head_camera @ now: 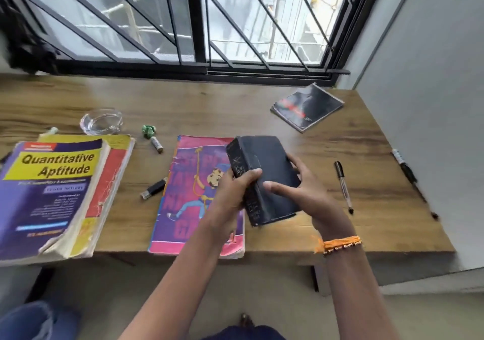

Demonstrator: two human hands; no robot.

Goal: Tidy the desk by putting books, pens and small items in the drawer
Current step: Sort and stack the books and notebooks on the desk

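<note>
Wooden desk (183, 109) beneath a barred window (199, 17), grey wall at right. Item 1: thick dark book (272, 172), held above the desk's near edge, spine facing left; left hand (231, 190) wraps the spine with its thumb over the cover, right hand (303, 193) grips the opposite edge, orange wrist thread (340, 242) behind it. Item 2: pink comic book (188, 190), flat, partly under the held book. Item 3: "Quantitative Aptitude" book (52, 190), stacked on a yellow-red book (112, 172), far left. Item 4: black booklet (307, 107), far right corner. Small items: glass ashtray (101, 121), battery (156, 143), black lighter (154, 188), 2 pens (343, 185) (404, 165).
</note>
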